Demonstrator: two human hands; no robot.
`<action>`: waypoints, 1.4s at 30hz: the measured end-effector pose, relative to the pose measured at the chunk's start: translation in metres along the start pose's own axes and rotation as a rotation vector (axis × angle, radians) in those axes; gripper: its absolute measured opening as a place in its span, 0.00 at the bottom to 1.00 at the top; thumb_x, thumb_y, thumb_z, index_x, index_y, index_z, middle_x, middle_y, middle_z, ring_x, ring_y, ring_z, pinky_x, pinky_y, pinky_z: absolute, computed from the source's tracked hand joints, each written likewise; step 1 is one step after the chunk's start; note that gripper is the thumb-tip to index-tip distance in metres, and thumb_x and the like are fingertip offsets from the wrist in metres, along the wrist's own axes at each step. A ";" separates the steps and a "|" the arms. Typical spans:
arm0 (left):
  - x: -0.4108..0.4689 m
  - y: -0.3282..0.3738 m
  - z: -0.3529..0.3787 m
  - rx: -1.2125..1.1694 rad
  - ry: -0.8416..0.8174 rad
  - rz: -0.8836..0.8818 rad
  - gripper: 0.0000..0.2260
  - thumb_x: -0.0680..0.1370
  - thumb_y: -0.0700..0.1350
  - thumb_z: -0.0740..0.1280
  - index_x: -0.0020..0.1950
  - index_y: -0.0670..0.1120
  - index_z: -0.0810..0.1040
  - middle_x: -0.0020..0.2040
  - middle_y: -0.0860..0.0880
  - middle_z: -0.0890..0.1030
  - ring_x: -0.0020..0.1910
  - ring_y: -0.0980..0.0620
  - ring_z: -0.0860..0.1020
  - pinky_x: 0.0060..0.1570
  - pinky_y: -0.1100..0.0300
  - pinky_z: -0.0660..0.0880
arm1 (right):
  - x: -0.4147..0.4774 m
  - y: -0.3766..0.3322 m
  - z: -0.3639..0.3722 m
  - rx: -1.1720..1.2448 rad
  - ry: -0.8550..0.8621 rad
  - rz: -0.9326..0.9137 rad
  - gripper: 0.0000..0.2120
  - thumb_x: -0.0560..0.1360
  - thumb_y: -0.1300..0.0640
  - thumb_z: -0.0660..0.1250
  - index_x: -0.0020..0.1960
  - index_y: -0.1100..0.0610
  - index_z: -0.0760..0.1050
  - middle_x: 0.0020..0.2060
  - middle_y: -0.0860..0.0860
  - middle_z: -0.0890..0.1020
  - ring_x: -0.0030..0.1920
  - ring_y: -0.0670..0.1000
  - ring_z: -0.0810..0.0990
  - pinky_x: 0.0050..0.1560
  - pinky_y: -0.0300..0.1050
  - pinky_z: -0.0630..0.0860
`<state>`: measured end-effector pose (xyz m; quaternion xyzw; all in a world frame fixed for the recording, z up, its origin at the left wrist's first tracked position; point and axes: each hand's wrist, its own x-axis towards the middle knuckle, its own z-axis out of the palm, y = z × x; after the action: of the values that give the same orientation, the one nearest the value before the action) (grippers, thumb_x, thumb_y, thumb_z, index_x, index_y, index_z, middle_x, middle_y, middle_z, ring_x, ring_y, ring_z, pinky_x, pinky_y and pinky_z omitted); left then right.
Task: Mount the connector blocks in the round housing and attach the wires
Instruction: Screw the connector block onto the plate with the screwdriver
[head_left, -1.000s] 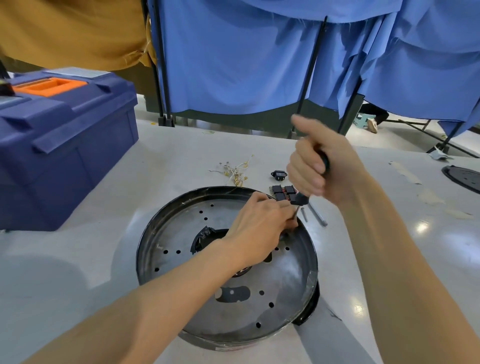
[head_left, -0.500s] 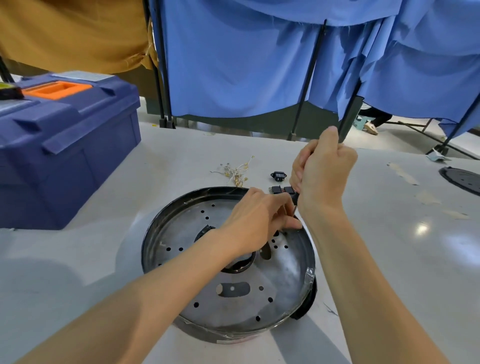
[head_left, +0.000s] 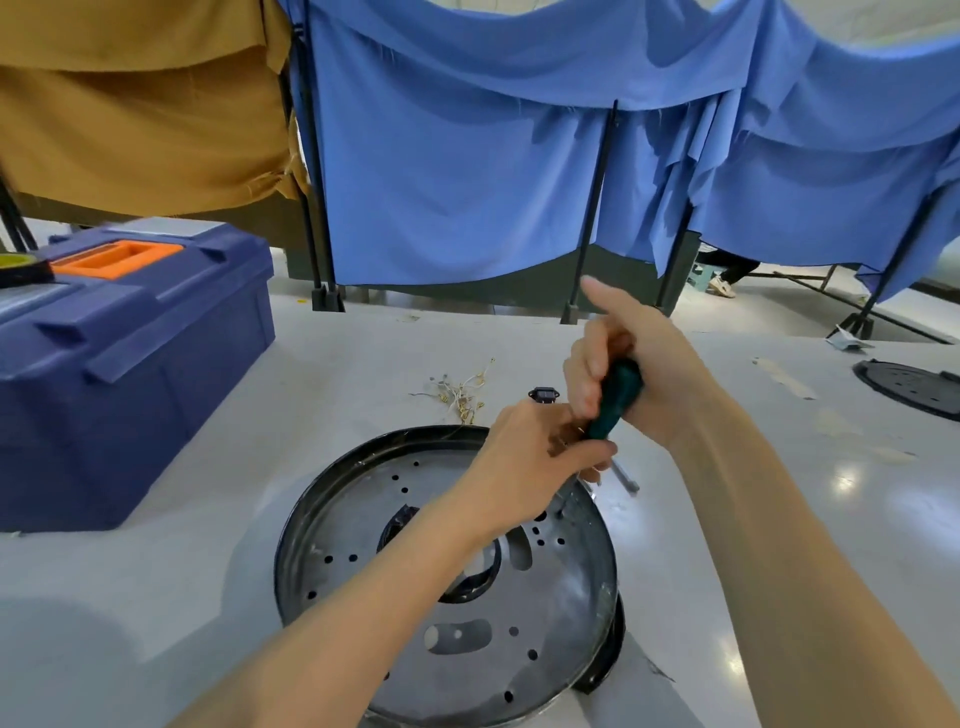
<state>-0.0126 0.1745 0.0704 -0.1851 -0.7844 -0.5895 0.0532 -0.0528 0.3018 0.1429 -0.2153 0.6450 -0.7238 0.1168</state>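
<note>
Your right hand has regripped: fingers wrapped round the screwdriver, thumb up. Left hand, fingers curled just below it at the housing rim, probably pins the hidden block. Fastening under way.

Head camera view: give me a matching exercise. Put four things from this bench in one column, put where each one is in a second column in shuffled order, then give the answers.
Things
1. screwdriver
2. toolbox
3. loose wires
4. second round plate

Places
A. at the far right edge of the table
B. gripped in the right hand
C. lying on the table just beyond the far rim of the round housing
D. standing on the left side of the table

Pairs: 1-B, 2-D, 3-C, 4-A
</note>
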 end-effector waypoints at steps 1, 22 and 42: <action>-0.001 -0.002 -0.001 -0.033 -0.009 -0.001 0.07 0.77 0.41 0.69 0.50 0.38 0.81 0.41 0.44 0.85 0.41 0.48 0.84 0.48 0.58 0.81 | 0.002 0.000 0.001 -0.018 -0.068 0.011 0.32 0.80 0.48 0.61 0.20 0.59 0.64 0.15 0.56 0.67 0.16 0.53 0.65 0.22 0.40 0.65; -0.013 -0.008 0.000 -0.232 -0.006 -0.064 0.06 0.81 0.36 0.62 0.49 0.42 0.79 0.39 0.41 0.83 0.39 0.45 0.77 0.42 0.51 0.73 | 0.002 0.012 0.011 0.090 -0.066 -0.001 0.30 0.79 0.48 0.63 0.22 0.60 0.66 0.16 0.55 0.67 0.17 0.53 0.63 0.22 0.40 0.63; -0.008 -0.012 -0.001 -0.295 -0.054 -0.115 0.08 0.81 0.35 0.59 0.52 0.40 0.78 0.35 0.47 0.81 0.39 0.51 0.81 0.44 0.60 0.78 | 0.006 0.016 0.020 0.075 0.129 -0.001 0.32 0.81 0.42 0.57 0.24 0.60 0.70 0.21 0.56 0.72 0.20 0.52 0.69 0.25 0.40 0.68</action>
<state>-0.0093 0.1691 0.0576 -0.1613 -0.7000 -0.6951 -0.0295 -0.0500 0.2793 0.1299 -0.1639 0.6234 -0.7600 0.0828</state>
